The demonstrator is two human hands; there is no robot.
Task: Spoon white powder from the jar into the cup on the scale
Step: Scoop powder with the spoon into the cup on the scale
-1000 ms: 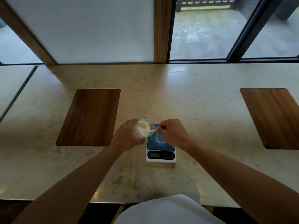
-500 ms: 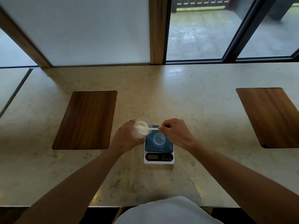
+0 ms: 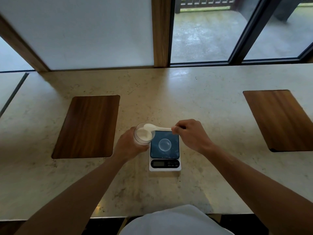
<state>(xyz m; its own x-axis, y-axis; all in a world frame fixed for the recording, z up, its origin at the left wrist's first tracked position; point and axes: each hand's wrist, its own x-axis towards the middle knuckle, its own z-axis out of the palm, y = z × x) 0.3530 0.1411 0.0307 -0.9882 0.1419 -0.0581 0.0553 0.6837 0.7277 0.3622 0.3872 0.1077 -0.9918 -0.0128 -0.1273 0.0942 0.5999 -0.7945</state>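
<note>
Left hand (image 3: 128, 146) wrapped around the clear jar (image 3: 144, 135), holding it tilted toward the right hand, just left of the scale (image 3: 165, 150). White powder (image 3: 144, 135) fills the jar's lower part. Right hand (image 3: 189, 134) pinches the handle end of a white spoon (image 3: 152, 127), fingers closed on it; the bowl sits at the jar mouth, looks loaded and heaped. Cup (image 3: 164, 144), small and clear, stands on the scale platform just below and left of the right hand, looks empty. Scale sits on the pale stone surface (image 3: 203, 107).

Step in hand, by my read: carry the loaded spoon from jar to cup. To do it well: keep the bowl level, move slow toward the right hand's side, stop right over the cup centre, then tip gently. The cup is narrow, so spilling onto the platform is the risk. Keep the jar off the scale. Display unreadable.
</note>
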